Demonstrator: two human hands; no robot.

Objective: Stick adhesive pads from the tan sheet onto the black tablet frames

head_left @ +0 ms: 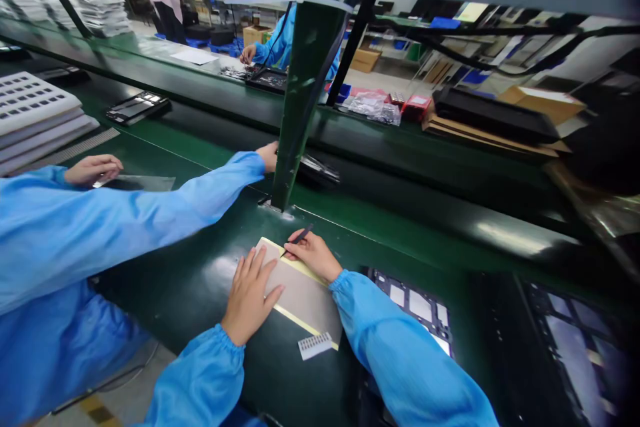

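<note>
On the green bench lies a greyish-brown sheet with yellow edge strips (pixel 305 295). My left hand (pixel 251 293) rests flat on its left part, fingers spread. Pinched in my right hand (pixel 315 253) is a pair of dark tweezers (pixel 300 236), its tip touching or close to the sheet's upper yellow strip. What the tip picks at is too small to make out. A small white card with rows of dark pieces (pixel 315 345) overlaps the sheet's lower right corner.
Black frames with pale panels (pixel 417 303) lie right of my forearm. A co-worker's sleeve (pixel 200 197) reaches in from the left, the hand near a dark device (pixel 319 171) behind the green post (pixel 295 120). White trays (pixel 37 107) are stacked far left.
</note>
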